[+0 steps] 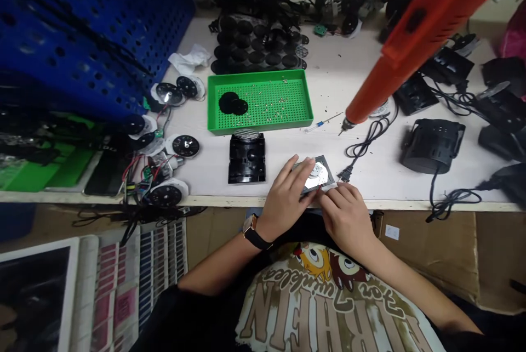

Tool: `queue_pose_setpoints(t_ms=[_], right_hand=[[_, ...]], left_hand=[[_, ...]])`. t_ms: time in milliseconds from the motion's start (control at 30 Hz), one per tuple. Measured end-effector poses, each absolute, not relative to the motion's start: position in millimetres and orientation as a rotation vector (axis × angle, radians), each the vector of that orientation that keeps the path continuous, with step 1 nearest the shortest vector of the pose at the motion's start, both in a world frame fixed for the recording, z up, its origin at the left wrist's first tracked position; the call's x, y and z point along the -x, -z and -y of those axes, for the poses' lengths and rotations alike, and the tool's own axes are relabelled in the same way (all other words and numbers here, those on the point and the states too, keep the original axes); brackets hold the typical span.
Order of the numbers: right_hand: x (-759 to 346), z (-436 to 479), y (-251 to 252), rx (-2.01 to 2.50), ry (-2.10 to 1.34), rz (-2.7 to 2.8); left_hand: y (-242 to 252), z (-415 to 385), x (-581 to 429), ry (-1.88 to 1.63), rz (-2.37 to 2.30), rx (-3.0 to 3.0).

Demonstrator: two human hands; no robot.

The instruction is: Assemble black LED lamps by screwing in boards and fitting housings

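Note:
At the table's front edge, my left hand (285, 196) grips a dark grey square part (327, 170) that carries a whitish plate (316, 175). Its fingers lie across the plate's left side, and the thumb is at the near edge. My right hand (347, 215) is closed at the part's near right corner, fingers bent and pressed together; what they pinch is hidden. A bit of red wire shows close to those fingertips. Left of my hands lies an open black plastic housing (247, 159). A power plug (345, 174) with its black cord is just beyond my right hand.
A green tray (259, 126) holds small screws and black discs. An orange power screwdriver (394, 61) hangs at upper right. Beside the tray lies a blue-and-clear screwdriver (319, 124). Black housings (433, 146) stand right; wired dial assemblies (184, 146) lie left, below a blue perforated bin (102, 17).

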State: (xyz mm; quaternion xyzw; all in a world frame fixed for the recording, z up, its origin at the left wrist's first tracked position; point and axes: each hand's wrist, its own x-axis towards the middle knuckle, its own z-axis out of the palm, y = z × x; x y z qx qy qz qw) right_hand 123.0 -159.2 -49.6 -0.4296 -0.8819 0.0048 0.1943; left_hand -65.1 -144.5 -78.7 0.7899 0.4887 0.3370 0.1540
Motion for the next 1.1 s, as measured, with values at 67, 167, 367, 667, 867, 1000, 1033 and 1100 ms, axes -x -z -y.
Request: queue_pose_setpoints(t_ms=[67, 167, 367, 667, 867, 1000, 1033, 1100], right_hand=[[-125, 158, 47, 1.244, -0.033, 2.545], [-134, 157, 43, 1.325, -0.16, 2.492], [-134, 155, 53, 1.168, -0.172, 2.275], [-140, 153, 61, 1.046, -0.016, 2.445], [-147, 113, 39, 1.109, -0.162, 2.119], [-118, 34, 21, 1.059, -0.283, 1.671], [-104, 12, 16, 1.034, -0.326, 1.632], [-74, -26, 7, 1.007, -0.353, 1.646]], left_hand=[[78, 146, 67, -0.948, -1.368, -2.273], [75, 147, 70, -0.938, -1.323, -2.225], [73, 146, 74, -1.045, -1.266, -2.106], [76, 148, 73, -1.033, -1.341, -2.1], [81, 150, 70, -1.123, -1.385, -2.091], [84, 149, 72, -1.125, -1.39, -2.085], [84, 149, 73, -1.124, -1.392, -2.084], [85, 149, 74, -1.126, -1.386, -2.084]])
